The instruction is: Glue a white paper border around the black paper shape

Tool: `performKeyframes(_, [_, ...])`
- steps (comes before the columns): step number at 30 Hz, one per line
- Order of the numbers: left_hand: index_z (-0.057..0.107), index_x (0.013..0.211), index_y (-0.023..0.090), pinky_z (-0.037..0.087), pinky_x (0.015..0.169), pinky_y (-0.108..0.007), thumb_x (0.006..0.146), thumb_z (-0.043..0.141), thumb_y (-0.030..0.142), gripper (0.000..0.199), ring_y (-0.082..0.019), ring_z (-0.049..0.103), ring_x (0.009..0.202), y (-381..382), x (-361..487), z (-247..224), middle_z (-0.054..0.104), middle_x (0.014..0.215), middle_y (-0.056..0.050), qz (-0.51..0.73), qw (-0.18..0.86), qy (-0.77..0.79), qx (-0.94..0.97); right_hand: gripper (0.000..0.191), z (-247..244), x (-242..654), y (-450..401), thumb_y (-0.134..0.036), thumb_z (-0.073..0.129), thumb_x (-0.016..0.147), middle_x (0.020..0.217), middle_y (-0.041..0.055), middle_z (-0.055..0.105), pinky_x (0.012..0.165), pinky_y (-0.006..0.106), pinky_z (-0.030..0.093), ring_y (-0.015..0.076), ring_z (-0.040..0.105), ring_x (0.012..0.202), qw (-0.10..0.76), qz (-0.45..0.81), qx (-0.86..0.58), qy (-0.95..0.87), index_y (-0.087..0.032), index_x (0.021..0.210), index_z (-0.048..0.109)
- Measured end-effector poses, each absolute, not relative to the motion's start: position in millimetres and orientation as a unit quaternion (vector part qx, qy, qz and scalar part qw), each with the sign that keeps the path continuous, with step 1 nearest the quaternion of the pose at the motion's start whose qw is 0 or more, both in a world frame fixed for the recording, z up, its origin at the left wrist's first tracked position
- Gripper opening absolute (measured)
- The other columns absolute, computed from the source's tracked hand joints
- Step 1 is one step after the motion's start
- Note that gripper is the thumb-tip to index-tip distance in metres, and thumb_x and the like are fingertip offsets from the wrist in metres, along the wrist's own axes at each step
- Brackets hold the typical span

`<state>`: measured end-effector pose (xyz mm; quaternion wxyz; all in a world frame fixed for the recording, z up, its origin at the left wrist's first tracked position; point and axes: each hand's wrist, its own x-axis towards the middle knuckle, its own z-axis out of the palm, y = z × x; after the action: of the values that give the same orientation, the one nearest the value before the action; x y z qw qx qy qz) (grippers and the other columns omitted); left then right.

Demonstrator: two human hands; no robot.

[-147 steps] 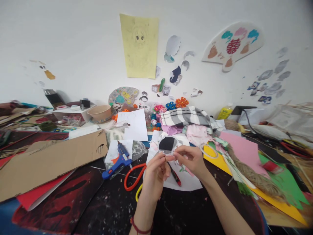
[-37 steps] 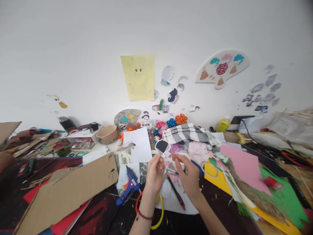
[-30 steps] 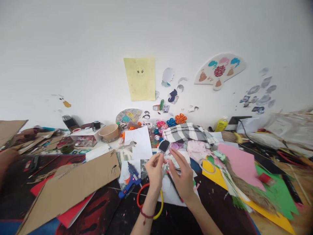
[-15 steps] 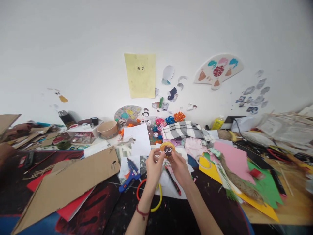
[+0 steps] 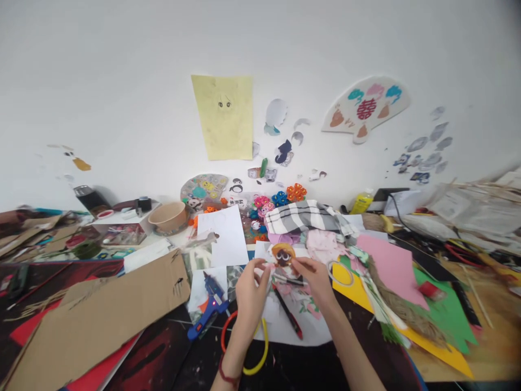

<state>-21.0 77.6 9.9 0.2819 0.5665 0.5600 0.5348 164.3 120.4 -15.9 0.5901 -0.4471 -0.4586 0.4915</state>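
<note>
A small cartoon cutout [image 5: 284, 254] with an orange-yellow top, a dark face and big white eyes is held up in front of me. My right hand [image 5: 317, 278] pinches its right edge between thumb and fingers. On the other side, my left hand [image 5: 251, 288] has its thumb and fingertips closed at the left edge, where a small pink bit shows. Below lies a dark pen with a red end [image 5: 290, 315], on white paper [image 5: 313, 332]. Red and yellow rings [image 5: 265, 347] lie under my left wrist, and a blue glue gun [image 5: 212, 305] rests to the left.
Brown cardboard [image 5: 109, 315] covers the left of the table. Black-and-white checked cloth [image 5: 305, 214] and a white sheet [image 5: 223, 236] lie at the back. Pink paper [image 5: 393, 266], green paper [image 5: 448, 312] and twine [image 5: 396, 298] are on the right. A bowl [image 5: 167, 217] stands back left.
My hands have moved apart a little, showing more of the cutout between them. The whole view has tilted slightly, and a blurred hand at the far left edge is gone.
</note>
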Motion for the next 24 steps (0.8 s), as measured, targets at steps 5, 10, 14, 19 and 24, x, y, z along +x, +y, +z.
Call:
performKeyframes(5, [0.071, 0.091, 0.022, 0.043, 0.061, -0.024, 0.092, 0.056, 0.035, 0.019, -0.015, 0.056, 0.057, 35, -19, -11, 0.069, 0.07, -0.001, 0.496, 0.284, 0.55, 0.61, 0.037, -35, 202, 161, -0.049, 0.083, 0.068, 0.07, 0.0052, 0.071, 0.06, 0.028, 0.046, 0.0151, 0.058, 0.06, 0.609, 0.466, -0.48, -0.427, -0.014, 0.081, 0.078])
performKeyframes(10, [0.068, 0.081, 0.021, 0.041, 0.053, -0.02, 0.093, 0.056, 0.031, 0.02, -0.011, 0.053, 0.048, 10, -12, -42, 0.063, 0.059, 0.002, 0.48, 0.268, 0.546, 0.632, 0.035, -45, 215, 173, -0.049, 0.081, 0.07, 0.067, 0.0032, 0.068, 0.064, 0.029, 0.045, 0.0156, 0.057, 0.063, 0.624, 0.442, -0.483, -0.426, -0.015, 0.078, 0.076])
performKeyframes(14, [0.064, 0.073, 0.02, 0.037, 0.05, -0.019, 0.092, 0.057, 0.028, 0.022, -0.01, 0.051, 0.047, 14, -6, -49, 0.057, 0.054, 0.003, 0.456, 0.244, 0.551, 0.655, 0.029, -42, 208, 163, -0.044, 0.079, 0.074, 0.064, 0.0013, 0.066, 0.065, 0.028, 0.044, 0.0148, 0.056, 0.063, 0.62, 0.438, -0.478, -0.443, -0.016, 0.079, 0.076])
performKeyframes(19, [0.061, 0.068, 0.02, 0.036, 0.049, -0.02, 0.089, 0.056, 0.021, 0.022, -0.009, 0.051, 0.046, 18, 9, -46, 0.059, 0.054, 0.003, 0.431, 0.227, 0.527, 0.697, 0.025, -31, 202, 151, -0.041, 0.075, 0.08, 0.062, 0.001, 0.065, 0.065, 0.028, 0.045, 0.015, 0.057, 0.063, 0.619, 0.436, -0.466, -0.458, -0.017, 0.076, 0.074])
performKeyframes(24, [0.062, 0.066, 0.02, 0.042, 0.054, -0.021, 0.081, 0.063, 0.014, 0.016, -0.011, 0.057, 0.048, 5, 24, -45, 0.062, 0.054, 0.003, 0.35, 0.272, 0.485, 0.754, 0.021, -23, 198, 143, -0.038, 0.075, 0.08, 0.062, 0.0008, 0.064, 0.062, 0.028, 0.046, 0.0148, 0.057, 0.06, 0.63, 0.434, -0.454, -0.456, -0.018, 0.075, 0.074])
